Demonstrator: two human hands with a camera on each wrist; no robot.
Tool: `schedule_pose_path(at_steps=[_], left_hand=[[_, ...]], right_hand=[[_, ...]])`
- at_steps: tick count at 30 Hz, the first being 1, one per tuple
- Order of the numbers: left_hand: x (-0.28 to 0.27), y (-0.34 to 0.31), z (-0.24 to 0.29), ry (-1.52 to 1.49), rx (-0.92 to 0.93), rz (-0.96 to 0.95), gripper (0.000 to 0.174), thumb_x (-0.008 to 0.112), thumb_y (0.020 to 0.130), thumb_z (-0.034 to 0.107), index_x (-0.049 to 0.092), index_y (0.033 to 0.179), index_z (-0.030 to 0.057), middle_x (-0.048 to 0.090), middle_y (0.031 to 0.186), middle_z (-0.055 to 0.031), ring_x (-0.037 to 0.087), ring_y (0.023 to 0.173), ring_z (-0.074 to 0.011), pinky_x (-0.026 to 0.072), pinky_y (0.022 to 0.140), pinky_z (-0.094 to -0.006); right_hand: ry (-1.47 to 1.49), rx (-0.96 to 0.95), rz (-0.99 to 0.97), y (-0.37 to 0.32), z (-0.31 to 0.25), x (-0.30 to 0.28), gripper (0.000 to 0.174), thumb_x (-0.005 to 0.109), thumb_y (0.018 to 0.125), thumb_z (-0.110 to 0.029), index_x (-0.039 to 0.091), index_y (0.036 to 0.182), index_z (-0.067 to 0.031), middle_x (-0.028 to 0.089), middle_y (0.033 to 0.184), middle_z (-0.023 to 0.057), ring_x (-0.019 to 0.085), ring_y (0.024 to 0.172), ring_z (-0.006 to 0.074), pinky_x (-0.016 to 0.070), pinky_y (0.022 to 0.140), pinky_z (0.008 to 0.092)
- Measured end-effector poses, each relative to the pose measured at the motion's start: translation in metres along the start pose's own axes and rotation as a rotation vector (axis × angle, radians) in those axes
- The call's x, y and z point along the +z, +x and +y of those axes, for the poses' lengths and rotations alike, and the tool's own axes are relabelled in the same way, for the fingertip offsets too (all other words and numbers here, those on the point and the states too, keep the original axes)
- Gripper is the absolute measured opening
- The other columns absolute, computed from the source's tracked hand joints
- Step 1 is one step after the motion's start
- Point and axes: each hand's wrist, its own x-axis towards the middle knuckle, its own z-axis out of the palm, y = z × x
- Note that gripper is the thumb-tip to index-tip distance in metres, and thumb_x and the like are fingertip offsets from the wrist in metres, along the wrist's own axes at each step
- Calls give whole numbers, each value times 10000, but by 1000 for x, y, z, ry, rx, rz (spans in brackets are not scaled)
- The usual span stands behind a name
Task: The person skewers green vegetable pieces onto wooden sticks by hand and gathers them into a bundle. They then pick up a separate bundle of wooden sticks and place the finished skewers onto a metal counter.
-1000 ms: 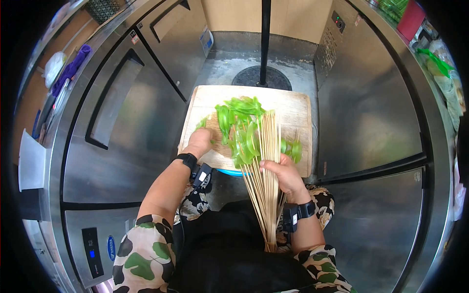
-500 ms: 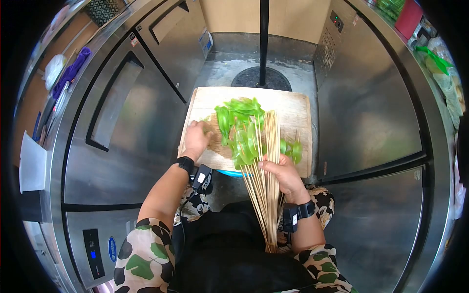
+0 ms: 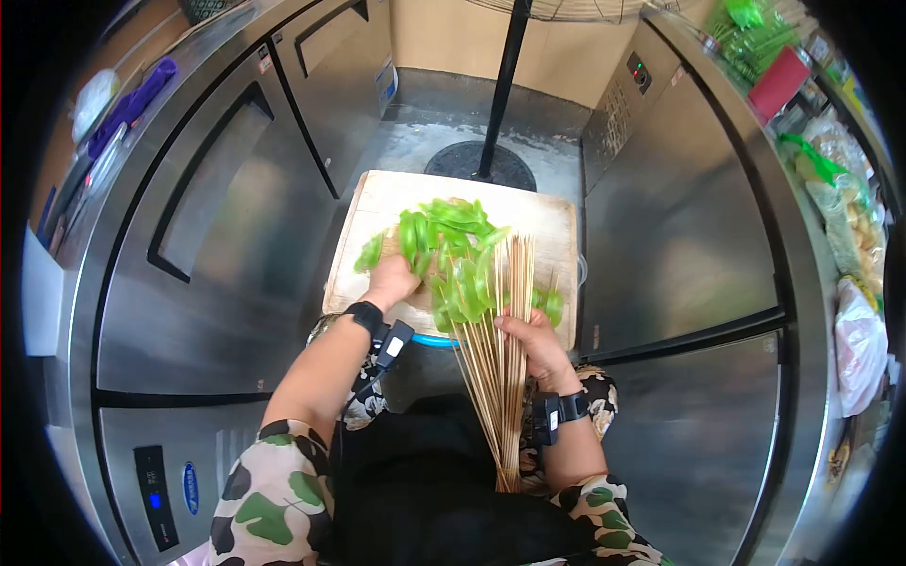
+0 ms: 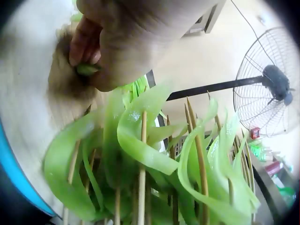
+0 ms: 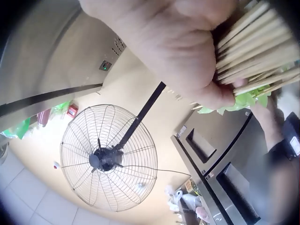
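My left hand [image 3: 392, 280] is over the left half of the wooden board [image 3: 557, 212]. In the left wrist view its fingertips pinch a green vegetable slice [image 4: 87, 70], mostly hidden by the fingers. My right hand [image 3: 538, 344] grips a thick bundle of bamboo skewers [image 3: 510, 377], thumb across the front, points toward the board. Several skewers on the bundle's left side carry thin, wavy green slices [image 4: 150, 154] threaded near their tips. Beyond them lies a pile of loose green slices [image 3: 453, 215]. One more slice [image 3: 369, 253] shows just left of my left hand.
A blue rim [image 3: 434, 341] shows under the board's near edge. Steel refrigerator cabinets stand on the left [image 3: 217, 236] and right [image 3: 679, 226]. Behind the board a fan's black pole [image 3: 500, 94] rises from a round base [image 3: 453, 168]. Bagged goods [image 3: 830, 208] line the right counter.
My left hand has gone from spread fingers at the board's left to a pinch nearer the pile. The right hand keeps its grip on the skewers. The head view has shifted slightly.
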Motion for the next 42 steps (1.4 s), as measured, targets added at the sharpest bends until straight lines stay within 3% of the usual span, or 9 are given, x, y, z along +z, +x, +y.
schedule_pose_path(at_steps=[2, 7, 8, 15, 23, 27, 28, 32, 42], left_hand=[[-3, -3, -14, -369, -93, -106, 169, 589, 732, 151, 622, 767, -11, 627, 834, -191, 629, 866, -204, 498, 733, -303], [-11, -15, -31, -1268, -168, -369, 295, 559, 817, 59, 491, 1104, 71, 571, 930, -40, 574, 799, -144, 505, 688, -259], [-10, -17, -32, -1376, -156, -399, 295, 566, 823, 64, 484, 1106, 70, 574, 925, -43, 575, 804, -144, 506, 702, -266], [-11, -23, -39, -1814, -76, -381, 317, 618, 815, 82, 453, 1086, 85, 565, 939, -32, 556, 843, -149, 490, 778, -295], [1, -4, -59, -1858, -15, -381, 285, 620, 805, 91, 462, 1042, 103, 557, 940, -45, 553, 839, -159, 490, 741, -279], [16, 8, -64, -1829, -2, -362, 265, 607, 812, 92, 463, 1031, 129, 568, 973, -59, 564, 863, -160, 494, 700, -260], [13, 5, -62, -1863, -17, -333, 288, 597, 814, 78, 441, 1050, 136, 566, 977, -59, 563, 870, -157, 494, 688, -260], [6, 12, -66, -1873, -109, -339, 180, 602, 812, 111, 520, 969, 147, 592, 867, 14, 563, 802, -101, 495, 677, -217], [12, 44, -88, -1915, -172, -372, 109, 605, 802, 136, 564, 899, 108, 602, 840, 16, 559, 786, -88, 478, 700, -196]], right_hand=[[-3, 12, 9, -1, 0, -1, 39, 624, 766, -72, 604, 799, -67, 572, 676, -19, 515, 572, 60, 414, 534, 200], [-26, 52, 66, -5, 10, 12, 87, 604, 766, -72, 603, 853, -67, 585, 717, -27, 524, 596, 59, 420, 542, 205], [-34, 44, 64, -6, 13, 12, 85, 561, 799, -39, 607, 869, -53, 618, 757, 7, 587, 628, 101, 491, 594, 227], [41, 75, 101, -21, 21, 15, 89, 578, 805, -47, 599, 891, -60, 615, 774, 0, 589, 655, 88, 495, 605, 217], [217, 122, 110, -21, 35, 4, 120, 610, 793, -84, 604, 908, -51, 620, 841, 30, 611, 754, 139, 514, 685, 274], [-98, -52, 18, -11, 63, -38, 286, 560, 841, -187, 571, 1078, -28, 579, 1073, 29, 503, 1035, 131, 357, 928, 259], [8, -24, 100, -20, 56, -23, 240, 614, 806, -174, 585, 1005, -43, 609, 936, 22, 569, 883, 124, 455, 802, 280], [150, -4, -5, -10, 61, -13, 206, 633, 769, -186, 575, 910, -47, 602, 786, 30, 580, 682, 132, 487, 641, 282], [137, 25, -2, -15, 47, 1, 145, 636, 777, -143, 560, 883, -80, 589, 748, -6, 570, 663, 95, 479, 620, 246]])
